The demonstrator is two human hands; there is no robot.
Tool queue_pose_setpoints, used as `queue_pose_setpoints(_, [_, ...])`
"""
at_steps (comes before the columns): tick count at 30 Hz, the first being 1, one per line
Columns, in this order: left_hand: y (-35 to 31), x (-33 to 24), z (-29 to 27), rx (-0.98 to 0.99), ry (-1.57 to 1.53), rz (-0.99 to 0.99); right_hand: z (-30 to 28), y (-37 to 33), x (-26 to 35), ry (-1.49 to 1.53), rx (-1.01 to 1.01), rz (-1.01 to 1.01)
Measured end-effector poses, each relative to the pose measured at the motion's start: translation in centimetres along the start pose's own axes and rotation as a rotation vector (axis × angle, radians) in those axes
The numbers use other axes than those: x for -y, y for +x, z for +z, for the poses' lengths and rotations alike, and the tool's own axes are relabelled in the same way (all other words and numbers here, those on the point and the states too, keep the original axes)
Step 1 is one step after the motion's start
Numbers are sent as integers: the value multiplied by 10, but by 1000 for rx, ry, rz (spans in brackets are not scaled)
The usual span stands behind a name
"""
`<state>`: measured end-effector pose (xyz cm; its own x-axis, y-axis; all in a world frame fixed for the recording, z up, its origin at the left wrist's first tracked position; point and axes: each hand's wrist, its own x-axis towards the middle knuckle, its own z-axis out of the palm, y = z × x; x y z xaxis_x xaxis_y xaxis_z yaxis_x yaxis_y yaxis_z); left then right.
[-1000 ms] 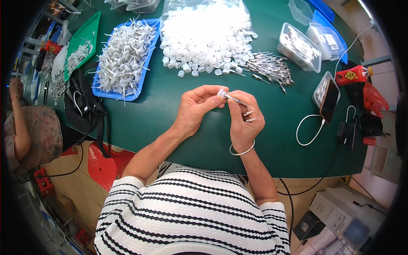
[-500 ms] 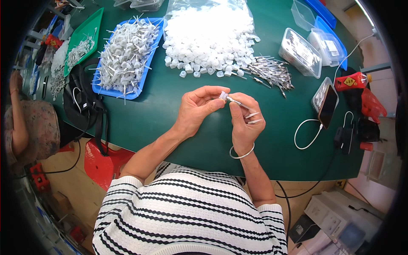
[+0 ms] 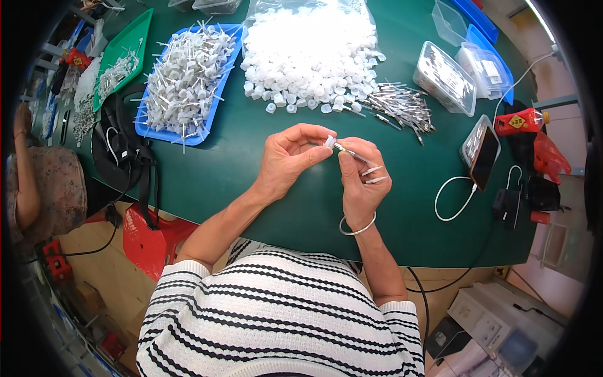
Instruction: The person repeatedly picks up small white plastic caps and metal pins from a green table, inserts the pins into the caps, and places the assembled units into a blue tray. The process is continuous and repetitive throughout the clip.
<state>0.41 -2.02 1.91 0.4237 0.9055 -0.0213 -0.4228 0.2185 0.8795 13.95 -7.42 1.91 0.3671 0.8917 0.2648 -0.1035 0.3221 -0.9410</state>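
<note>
My left hand (image 3: pixel 291 157) pinches a small white plastic cap (image 3: pixel 330 141) between thumb and fingertips. My right hand (image 3: pixel 364 179) is closed on a thin metal rod (image 3: pixel 353 154), whose tip meets the cap; how deep it sits in the cap I cannot tell. Two white pointed ends (image 3: pixel 375 174) stick out between the right fingers. Beyond my hands lies a large heap of loose white caps (image 3: pixel 301 69) on and around a clear plastic bag. Right of it is a pile of thin metal rods (image 3: pixel 402 107). A blue tray (image 3: pixel 204 139) at the left holds many caps with rods in them.
A green tray (image 3: pixel 143 44) and a black backpack (image 3: pixel 119 138) lie at the left of the green table (image 3: pixel 282 226). Clear plastic boxes (image 3: pixel 445 78), a phone (image 3: pixel 483 157) and its white cable are at the right. A co-worker (image 3: pixel 47 176) sits far left beside a red stool (image 3: pixel 147 242).
Both hands keep almost the same place and grip. The cap has tilted slightly between my left fingertips at the rod's tip.
</note>
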Motion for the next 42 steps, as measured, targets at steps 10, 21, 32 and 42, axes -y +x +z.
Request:
queue_pose_setpoints(10, [0,1,-4,24,66,46,-2,3,0,-62,37,-43])
queue_pose_setpoints(21, [-1,-3,-4,53,100,25,-4,4,1,-116,49,-58])
queue_pose_setpoints(32, [-2,0,2,-1,-4,7,-2,2,4,-3,4,62])
queue_pose_setpoints(42, [-4,10,6,-29,-11,29,-3,-3,0,239,-25,311])
